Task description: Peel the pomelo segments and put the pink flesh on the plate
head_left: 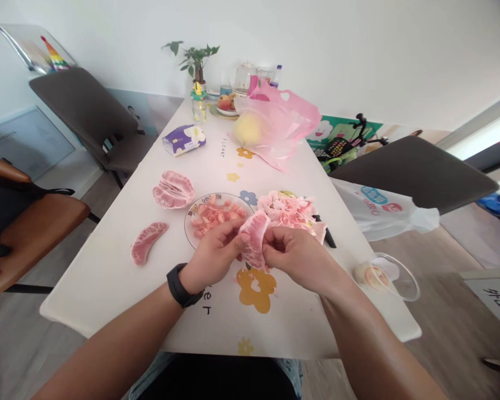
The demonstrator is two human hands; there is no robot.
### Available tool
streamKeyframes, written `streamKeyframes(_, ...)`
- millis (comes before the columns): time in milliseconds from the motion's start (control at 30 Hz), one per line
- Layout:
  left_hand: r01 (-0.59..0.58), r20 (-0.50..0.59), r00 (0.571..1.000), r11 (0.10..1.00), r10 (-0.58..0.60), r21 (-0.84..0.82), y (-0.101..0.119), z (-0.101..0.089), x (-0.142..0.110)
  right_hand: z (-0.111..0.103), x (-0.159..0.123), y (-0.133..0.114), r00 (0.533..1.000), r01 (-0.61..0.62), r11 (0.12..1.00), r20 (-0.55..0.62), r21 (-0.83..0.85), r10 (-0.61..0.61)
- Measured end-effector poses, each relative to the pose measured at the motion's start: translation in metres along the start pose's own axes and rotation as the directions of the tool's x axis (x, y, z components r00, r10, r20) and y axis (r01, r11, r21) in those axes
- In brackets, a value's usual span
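1. The left hand (211,258) and right hand (295,258) are together, both pinching a pomelo segment (254,240) between their fingers, above the table (108,289).
2. A glass plate (186,228) of pink pulp (219,218) sits just behind the left hand.
3. A heap of peels (285,210) lies just behind the right hand, touching the plate.
4. Two more segments (173,189) lie on the table, left of the plate.
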State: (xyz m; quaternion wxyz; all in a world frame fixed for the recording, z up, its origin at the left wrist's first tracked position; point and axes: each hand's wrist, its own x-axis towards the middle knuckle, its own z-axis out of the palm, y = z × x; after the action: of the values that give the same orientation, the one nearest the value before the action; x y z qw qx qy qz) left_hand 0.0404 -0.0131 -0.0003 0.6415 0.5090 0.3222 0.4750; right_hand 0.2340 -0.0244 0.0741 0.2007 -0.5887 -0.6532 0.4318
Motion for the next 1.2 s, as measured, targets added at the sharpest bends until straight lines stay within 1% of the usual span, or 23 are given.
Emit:
streamKeyframes(167, 0.036, 0.057, 0.998, 0.998, -0.033, -0.055, 0.004, -0.001, 0.002, 0.001, 0.001, 0.009, 1.0, -0.007, 0.996, -0.003, 0.093, 0.008)
streamKeyframes(300, 0.083, 0.059, 0.995, 0.993, -0.078, -0.089, 0.003, -0.003, 0.002, 0.002, 0.0, 0.011, 1.0, 0.021, 0.992, -0.011, 0.122, -0.02)
streamKeyframes(400, 0.11, 0.037, 0.994, 0.989, -0.107, -0.096, 0.002, -0.005, 0.002, 0.0, -0.001, 0.009, 0.997, 0.05, 0.975, 0.05, 0.219, -0.062)
streamKeyframes(500, 0.129, 0.053, 0.991, 0.984, -0.123, -0.127, 0.002, -0.005, 0.001, -0.003, -0.001, 0.008, 0.987, 0.07, 0.942, 0.113, 0.327, -0.112)
streamKeyframes(567, 0.141, 0.074, 0.989, 0.978, -0.131, -0.155, 0.002, -0.005, 0.001, -0.005, 0.0, 0.008, 0.977, 0.083, 0.933, 0.156, 0.35, -0.146)
streamKeyframes(633, 0.158, 0.09, 0.986, 0.969, -0.143, -0.189, 0.0, -0.005, 0.001, -0.004, 0.0, 0.008, 0.975, 0.086, 0.939, 0.168, 0.332, -0.148)
streamKeyframes(700, 0.165, 0.098, 0.984, 0.96, -0.146, -0.224, -0.002, -0.005, 0.001, 0.001, 0.0, 0.006, 0.989, 0.065, 0.96, 0.114, 0.273, -0.099)
streamKeyframes(767, 0.152, 0.088, 0.987, 0.955, -0.134, -0.254, -0.004, -0.005, 0.001, 0.008, 0.001, 0.003, 0.999, 0.032, 0.984, 0.004, 0.177, -0.034)
streamKeyframes(833, 0.131, 0.072, 0.991, 0.954, -0.116, -0.268, -0.004, -0.004, 0.002, 0.015, 0.003, 0.001, 0.995, 0.008, 0.996, -0.099, 0.087, 0.0)
streamKeyframes(933, 0.126, 0.063, 0.992, 0.945, -0.112, -0.301, -0.002, -0.003, 0.002, 0.022, 0.006, 0.001, 0.981, 0.003, 1.0, -0.194, 0.017, 0.0)
streamKeyframes(1033, 0.16, 0.045, 0.987, 0.906, -0.155, -0.393, 0.003, 0.0, 0.003, 0.025, 0.009, 0.003, 0.962, 0.008, 0.999, -0.274, 0.032, 0.001)
streamKeyframes(1133, 0.175, 0.033, 0.982, 0.847, -0.184, -0.503, 0.008, 0.002, 0.003, 0.026, 0.008, 0.002, 0.944, 0.005, 0.992, -0.328, 0.129, 0.038)
streamKeyframes(1200, 0.162, 0.039, 0.985, 0.827, -0.167, -0.539, 0.01, 0.002, 0.004, 0.028, 0.008, 0.001, 0.942, 0.044, 0.979, -0.335, 0.199, 0.026)
